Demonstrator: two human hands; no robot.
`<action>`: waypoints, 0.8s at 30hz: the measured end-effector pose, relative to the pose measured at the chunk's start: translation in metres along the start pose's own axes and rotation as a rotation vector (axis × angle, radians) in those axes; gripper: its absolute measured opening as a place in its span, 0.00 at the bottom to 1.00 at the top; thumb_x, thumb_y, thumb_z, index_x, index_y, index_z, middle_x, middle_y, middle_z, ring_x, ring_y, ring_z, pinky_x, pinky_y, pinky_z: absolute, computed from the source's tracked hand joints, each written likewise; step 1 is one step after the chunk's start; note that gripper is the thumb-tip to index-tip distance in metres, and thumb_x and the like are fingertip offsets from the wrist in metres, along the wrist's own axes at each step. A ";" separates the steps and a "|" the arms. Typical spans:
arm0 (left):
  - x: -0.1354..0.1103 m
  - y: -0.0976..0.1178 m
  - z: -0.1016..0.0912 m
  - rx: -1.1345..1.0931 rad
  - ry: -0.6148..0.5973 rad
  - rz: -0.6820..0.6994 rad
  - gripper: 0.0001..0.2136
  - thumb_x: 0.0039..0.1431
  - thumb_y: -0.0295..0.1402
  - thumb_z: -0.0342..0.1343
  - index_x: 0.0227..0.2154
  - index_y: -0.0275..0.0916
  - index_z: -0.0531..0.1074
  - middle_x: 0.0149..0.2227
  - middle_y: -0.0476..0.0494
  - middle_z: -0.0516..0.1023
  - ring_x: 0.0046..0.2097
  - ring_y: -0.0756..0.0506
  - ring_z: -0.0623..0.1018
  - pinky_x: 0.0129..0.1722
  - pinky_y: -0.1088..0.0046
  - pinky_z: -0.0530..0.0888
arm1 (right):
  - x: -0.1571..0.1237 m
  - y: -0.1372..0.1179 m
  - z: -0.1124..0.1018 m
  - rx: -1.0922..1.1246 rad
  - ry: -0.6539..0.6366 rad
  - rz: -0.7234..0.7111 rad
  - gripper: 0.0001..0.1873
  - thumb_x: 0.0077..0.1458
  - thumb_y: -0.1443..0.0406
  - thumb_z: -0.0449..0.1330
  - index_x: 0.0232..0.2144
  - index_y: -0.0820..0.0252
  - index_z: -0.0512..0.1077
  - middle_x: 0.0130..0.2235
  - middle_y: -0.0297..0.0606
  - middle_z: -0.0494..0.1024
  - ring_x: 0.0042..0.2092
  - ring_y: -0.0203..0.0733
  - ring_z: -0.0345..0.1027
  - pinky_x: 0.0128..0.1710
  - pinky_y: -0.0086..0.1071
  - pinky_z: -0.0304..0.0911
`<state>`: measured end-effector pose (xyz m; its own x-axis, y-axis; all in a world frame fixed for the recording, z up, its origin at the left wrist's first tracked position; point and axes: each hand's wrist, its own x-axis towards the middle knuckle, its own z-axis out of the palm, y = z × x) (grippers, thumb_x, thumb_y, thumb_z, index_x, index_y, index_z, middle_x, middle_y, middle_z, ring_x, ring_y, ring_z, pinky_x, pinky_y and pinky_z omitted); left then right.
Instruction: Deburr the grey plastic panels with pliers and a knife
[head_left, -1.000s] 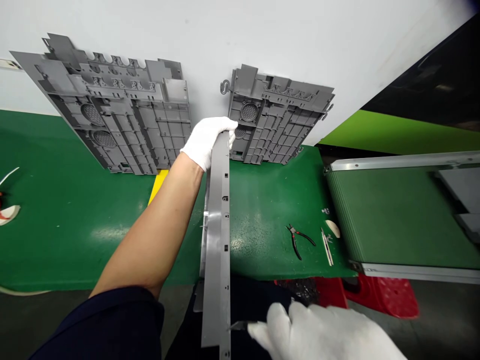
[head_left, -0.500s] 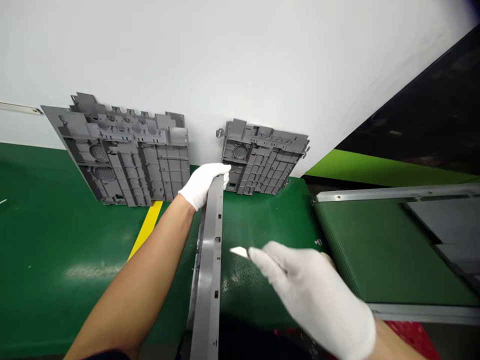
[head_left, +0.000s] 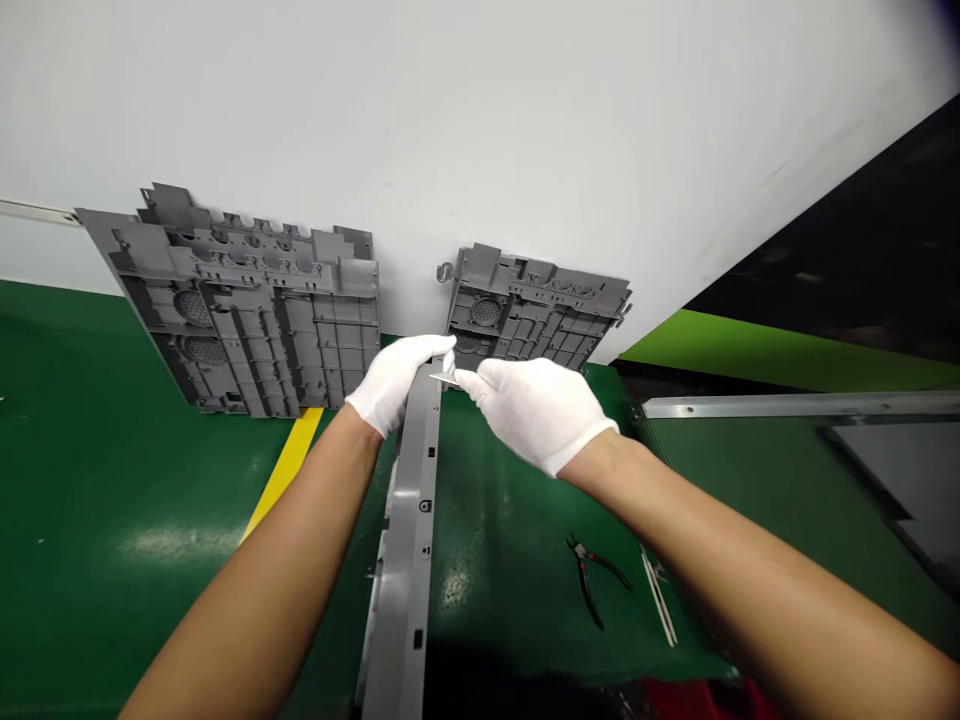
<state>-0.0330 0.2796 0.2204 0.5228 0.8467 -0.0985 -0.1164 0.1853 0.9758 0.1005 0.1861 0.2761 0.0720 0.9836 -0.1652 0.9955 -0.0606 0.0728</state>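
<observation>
A long grey plastic panel [head_left: 409, 530] stands edge-up before me, running from the bottom of the view away toward the wall. Gloved in white, my left hand [head_left: 397, 385] is closed around its far end, the thumb on top. My right hand [head_left: 544, 410], also gloved, pinches a small knife whose pointed blade [head_left: 444, 378] lies at the panel's far edge, close to the left fingers. The knife's handle is hidden in the glove. Rectangular slots and small clip holes run along the panel's narrow edge.
Two ribbed grey moulded panels, one left [head_left: 262, 320] and one right [head_left: 532, 310], lean against the white wall [head_left: 420, 130]. Cutting pliers [head_left: 581, 565] and a thin white tool [head_left: 660, 600] lie on the green surface. A green conveyor belt [head_left: 735, 490] carries a grey part [head_left: 900, 470] at right.
My right hand has moved forward and left, bringing the blade from beside the panel's middle to its far end. The pliers have come into view. My left hand keeps its hold.
</observation>
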 end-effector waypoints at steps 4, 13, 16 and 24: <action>0.003 -0.001 0.000 -0.007 0.003 -0.026 0.16 0.55 0.35 0.58 0.14 0.39 0.66 0.18 0.49 0.68 0.23 0.50 0.68 0.28 0.73 0.68 | 0.003 0.003 0.001 0.001 -0.027 0.003 0.35 0.66 0.45 0.32 0.43 0.55 0.74 0.35 0.41 0.80 0.36 0.43 0.74 0.37 0.34 0.63; 0.010 -0.007 0.000 -0.064 0.012 -0.064 0.15 0.54 0.34 0.58 0.15 0.38 0.66 0.18 0.49 0.67 0.21 0.51 0.67 0.23 0.73 0.65 | 0.007 0.004 -0.008 -0.030 -0.053 0.028 0.37 0.65 0.44 0.34 0.41 0.57 0.75 0.36 0.44 0.80 0.40 0.45 0.74 0.41 0.35 0.63; 0.015 -0.010 0.005 -0.053 0.060 -0.088 0.13 0.54 0.35 0.57 0.16 0.39 0.67 0.18 0.49 0.67 0.20 0.51 0.66 0.22 0.73 0.64 | 0.011 0.011 -0.011 -0.026 -0.061 0.036 0.35 0.65 0.44 0.36 0.41 0.57 0.76 0.37 0.44 0.80 0.41 0.46 0.73 0.41 0.36 0.63; 0.022 -0.018 0.018 -0.003 0.070 -0.019 0.13 0.53 0.36 0.56 0.17 0.39 0.68 0.19 0.49 0.68 0.21 0.51 0.67 0.21 0.73 0.63 | 0.005 0.025 -0.012 -0.050 -0.061 0.023 0.35 0.65 0.44 0.36 0.41 0.56 0.76 0.37 0.44 0.80 0.42 0.47 0.74 0.42 0.37 0.63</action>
<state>-0.0041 0.2858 0.2038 0.4642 0.8761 -0.1304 -0.1094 0.2028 0.9731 0.1250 0.1919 0.2890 0.0998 0.9698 -0.2225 0.9893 -0.0728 0.1263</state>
